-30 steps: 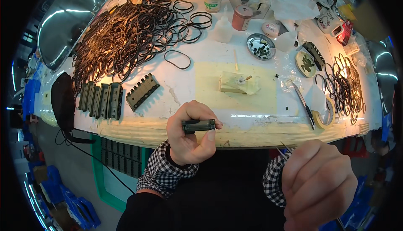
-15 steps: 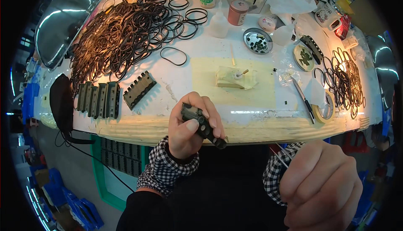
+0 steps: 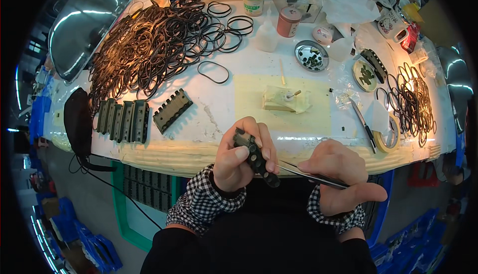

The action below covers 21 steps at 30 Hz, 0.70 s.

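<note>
Nearest: my right hand (image 3: 343,174) grasps a slim pointed metal tool with a dark handle (image 3: 323,178), its tip aimed left, close by my left fingertips. My left hand (image 3: 246,154) grips a dark olive-green ridged part with round holes (image 3: 258,159), held up at the table's front edge (image 3: 164,159), lower end toward my lap.

Risks, my judgement: a slip of the point could prick a left finger or scratch the part; a loose pinch could drop it past the edge.

Pose: left thumb presses on the part, fingers curled behind, part tilted down to the right. Right wrist is bent inward, one digit sticking out to the right.

Beyond, toward the table's left edge: a row of olive-green ridged pieces (image 3: 123,119). Mid-table: a pale yellow block (image 3: 281,100). Toward the far left corner: a heaped pile of thin black rings (image 3: 154,50).
</note>
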{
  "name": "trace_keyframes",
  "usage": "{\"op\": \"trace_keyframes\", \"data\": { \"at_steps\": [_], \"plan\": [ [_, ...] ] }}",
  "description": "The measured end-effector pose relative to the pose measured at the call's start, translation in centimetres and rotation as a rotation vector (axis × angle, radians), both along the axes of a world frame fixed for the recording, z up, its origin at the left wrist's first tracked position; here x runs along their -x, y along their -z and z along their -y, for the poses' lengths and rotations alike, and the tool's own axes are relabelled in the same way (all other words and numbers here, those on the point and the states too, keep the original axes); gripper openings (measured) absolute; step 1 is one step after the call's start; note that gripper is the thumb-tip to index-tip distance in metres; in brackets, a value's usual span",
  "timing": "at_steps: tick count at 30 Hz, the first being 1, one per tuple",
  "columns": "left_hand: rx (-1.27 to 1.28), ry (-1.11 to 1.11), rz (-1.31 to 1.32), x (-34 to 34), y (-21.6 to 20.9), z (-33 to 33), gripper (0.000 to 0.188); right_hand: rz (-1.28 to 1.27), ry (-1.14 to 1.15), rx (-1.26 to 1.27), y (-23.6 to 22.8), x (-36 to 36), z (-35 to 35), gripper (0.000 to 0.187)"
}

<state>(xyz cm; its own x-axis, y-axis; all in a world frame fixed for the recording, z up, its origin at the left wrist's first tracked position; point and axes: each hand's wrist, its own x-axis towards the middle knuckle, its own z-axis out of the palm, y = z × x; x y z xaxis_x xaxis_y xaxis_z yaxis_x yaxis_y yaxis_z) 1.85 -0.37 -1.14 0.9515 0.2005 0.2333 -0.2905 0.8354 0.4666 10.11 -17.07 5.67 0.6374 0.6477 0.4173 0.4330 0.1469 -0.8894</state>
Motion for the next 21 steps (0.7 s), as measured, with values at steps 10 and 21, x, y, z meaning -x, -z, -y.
{"op": "trace_keyframes", "data": {
  "at_steps": [10,21],
  "plan": [
    [0.004,-0.03,-0.087,-0.5,-0.5,0.7,0.029,0.193,-0.068,0.002,0.9,-0.3,-1.1,0.035],
    [-0.032,-0.073,-0.121,-0.5,-0.9,0.8,0.03,0.155,-0.061,-0.025,1.4,-0.2,-1.5,0.029]
  ]
}}
